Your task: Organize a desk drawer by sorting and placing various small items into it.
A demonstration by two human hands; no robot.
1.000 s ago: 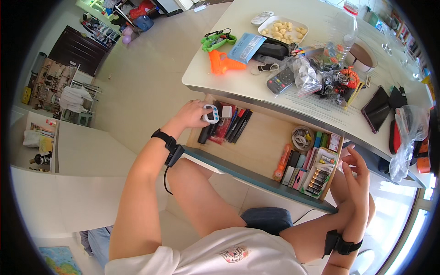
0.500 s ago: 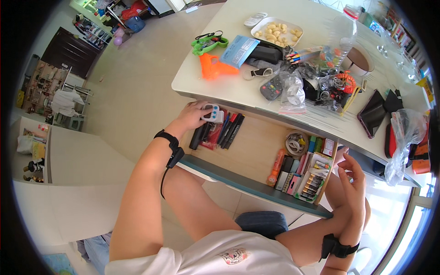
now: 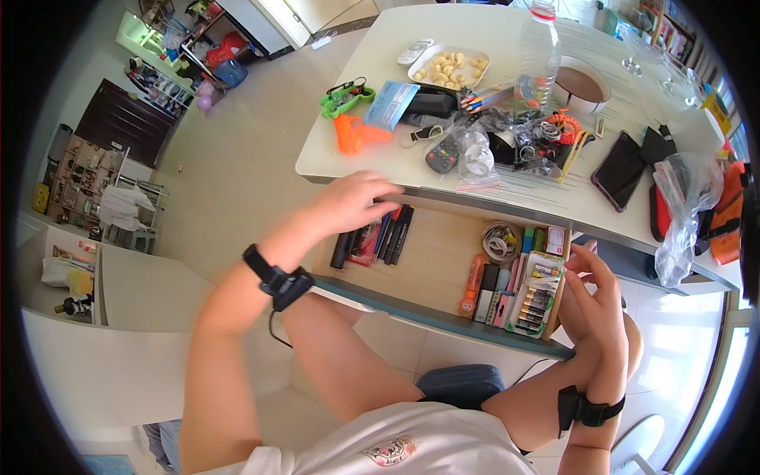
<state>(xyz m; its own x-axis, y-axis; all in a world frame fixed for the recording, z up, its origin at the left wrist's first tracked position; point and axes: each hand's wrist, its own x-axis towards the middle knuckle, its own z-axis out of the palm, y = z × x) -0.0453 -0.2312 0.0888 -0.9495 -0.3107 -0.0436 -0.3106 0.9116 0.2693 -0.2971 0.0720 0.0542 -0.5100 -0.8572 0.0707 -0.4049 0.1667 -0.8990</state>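
My left hand (image 3: pixel 355 204) hovers over the back left corner of an open drawer (image 3: pixel 434 257), fingers stretched to the right and nothing visible in them. Below it lie black marker pens (image 3: pixel 400 236) and a red packet (image 3: pixel 366 244). No white remote shows; the hand covers that corner. Beside the drawer's right wall is my right hand (image 3: pixel 595 285), fingers loosely bent and apart, with no object visible in it. Nearest to it, inside the drawer, is a pack of batteries (image 3: pixel 535 305), next to small boxes, a coiled white cable (image 3: pixel 501 241) and an orange stick-shaped item (image 3: pixel 472 285).
On the tabletop above stand a plastic bottle (image 3: pixel 538 59), a bowl with brown liquid (image 3: pixel 582 83) and a tray of pale pieces (image 3: pixel 447 67). A remote (image 3: pixel 442 155), an orange toy gun (image 3: pixel 356 134), tangled bags and a phone (image 3: pixel 620 170) lie toward the front edge.
My left hand no longer shows the white remote with blue buttons and has moved up and right, its fingers extended. The right hand keeps nearly its place. The view has shifted slightly.
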